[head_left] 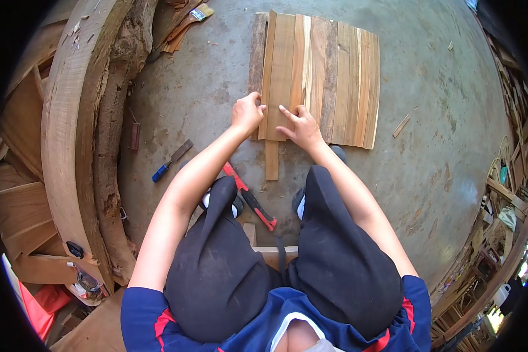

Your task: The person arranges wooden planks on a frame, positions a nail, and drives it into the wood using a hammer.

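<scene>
Several narrow wooden planks [344, 82] lie side by side on the floor as a panel. On its left part a brown plank [281, 58] lies slightly askew, with a darker strip along its left side. My left hand [248, 114] is closed at that left edge, its thumb and bent fingers pinching the wood; the fingers' far side is hidden. My right hand [301, 127] rests on the lower end of the brown plank, index finger and thumb spread apart, other fingers bent. Beneath them a narrow slat [271, 161] sticks out toward me.
Between my feet lies a red and black hammer-like tool [250, 199], its head hidden by my leg. A blue-handled chisel [171, 160] is on the floor to the left. A thick timber beam [79, 117] runs along the left; a paintbrush [200, 13] lies at the top. Scrap wood [504, 193] lines the right.
</scene>
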A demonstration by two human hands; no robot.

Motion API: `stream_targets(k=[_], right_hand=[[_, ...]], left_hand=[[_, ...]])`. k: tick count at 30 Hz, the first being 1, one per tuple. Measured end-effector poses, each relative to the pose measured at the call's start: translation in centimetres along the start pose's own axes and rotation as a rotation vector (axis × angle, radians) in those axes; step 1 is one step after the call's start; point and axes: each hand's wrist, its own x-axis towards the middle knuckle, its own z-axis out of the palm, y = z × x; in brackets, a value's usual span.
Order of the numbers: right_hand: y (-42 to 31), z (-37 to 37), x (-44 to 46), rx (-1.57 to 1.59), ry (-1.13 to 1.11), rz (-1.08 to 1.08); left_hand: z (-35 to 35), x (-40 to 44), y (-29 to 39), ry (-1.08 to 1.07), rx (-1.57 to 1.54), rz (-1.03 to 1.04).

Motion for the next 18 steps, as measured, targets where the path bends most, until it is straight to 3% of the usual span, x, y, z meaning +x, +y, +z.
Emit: stream_targets(k=[5,11,18], right_hand=[[-0.4,-0.6,-0.1,-0.047,-0.044,-0.087],[-1.0,-0.9,-0.1,-0.157,-0.187,-0.035],[-0.9,-0.6,0.2,-0.145,-0.139,-0.030]], left_hand=[[0.3,1.1,0.0,-0.009,0.021,0.006],[0.2,0.9,0.0,0.002,0.021,0.024],[0.0,0.0,-0.3,-0.021,0.100,0.095]])
